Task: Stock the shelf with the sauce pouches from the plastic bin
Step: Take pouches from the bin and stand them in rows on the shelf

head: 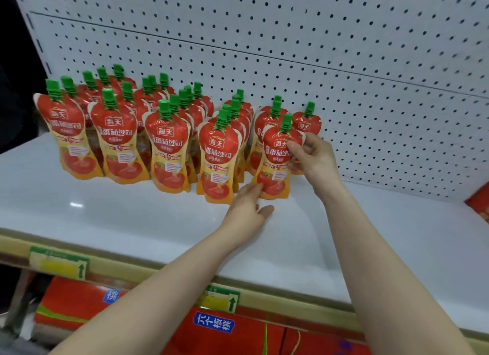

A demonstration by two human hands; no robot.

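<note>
Head view: both hands (312, 156) on front pouch (276, 161)

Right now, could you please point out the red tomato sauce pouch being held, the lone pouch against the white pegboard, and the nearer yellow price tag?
Held red sauce pouch (277, 153): head view, label middle.
Lone back pouch (307, 123): head view, red upper body.
Nearer yellow price tag (219, 300): head view, yellow strip.

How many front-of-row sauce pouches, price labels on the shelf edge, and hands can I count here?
front sauce pouches: 5
price labels: 2
Hands: 2, left hand and right hand
Total: 9
</note>
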